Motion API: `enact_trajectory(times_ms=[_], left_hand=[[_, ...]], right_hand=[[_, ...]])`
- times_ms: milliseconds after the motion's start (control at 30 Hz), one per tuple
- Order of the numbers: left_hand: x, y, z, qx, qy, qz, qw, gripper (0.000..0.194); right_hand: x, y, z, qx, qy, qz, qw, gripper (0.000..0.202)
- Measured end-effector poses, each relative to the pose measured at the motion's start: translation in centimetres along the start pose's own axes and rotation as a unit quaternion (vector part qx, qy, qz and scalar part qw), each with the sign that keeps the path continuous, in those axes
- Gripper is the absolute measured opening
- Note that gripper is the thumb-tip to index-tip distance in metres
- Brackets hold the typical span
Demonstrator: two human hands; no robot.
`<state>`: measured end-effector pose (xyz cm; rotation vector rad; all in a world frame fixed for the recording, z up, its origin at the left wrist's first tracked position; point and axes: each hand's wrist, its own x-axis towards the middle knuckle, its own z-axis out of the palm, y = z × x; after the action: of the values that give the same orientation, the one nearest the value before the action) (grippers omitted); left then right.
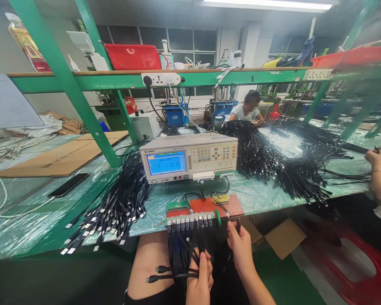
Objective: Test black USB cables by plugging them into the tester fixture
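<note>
My left hand (202, 275) is closed around several black cables (178, 275), their plug ends sticking out to the left over my lap. A pinch of my right hand (241, 245) holds a black cable end (238, 225), just below the right corner of the red-orange test board (236, 205). Along the board's front edge runs a row of sockets (190, 223) with several black cables plugged in and hanging down. A green lever (217, 217) stands at the row's right end. Behind the board sits a bench tester (190, 154) with a lit blue screen, wired to it.
Piles of black cables lie left (120, 199) and right (257, 152) of the tester. A phone (68, 185) and a cardboard sheet (63, 154) are at the left. At the right edge, a co-worker's hand (379, 161) holds cables. A red stool (346, 262) stands below.
</note>
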<state>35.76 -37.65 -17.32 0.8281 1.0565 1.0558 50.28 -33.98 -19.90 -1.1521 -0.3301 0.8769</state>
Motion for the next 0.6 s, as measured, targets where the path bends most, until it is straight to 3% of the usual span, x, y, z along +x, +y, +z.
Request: enact_trajectory(times_ms=[233,600], left_hand=[[-0.24,0.22,0.1,-0.007,-0.011,-0.031,0.999,0.071],[0.29,-0.56,0.07,0.012,-0.019,-0.005,1.0,0.068]], right_hand=[[-0.17,-0.34,0.24,0.003,0.005,0.002,1.0,0.048],[-0.01,-0.13,0.95,0.032,0.025,0.007,0.999,0.05]])
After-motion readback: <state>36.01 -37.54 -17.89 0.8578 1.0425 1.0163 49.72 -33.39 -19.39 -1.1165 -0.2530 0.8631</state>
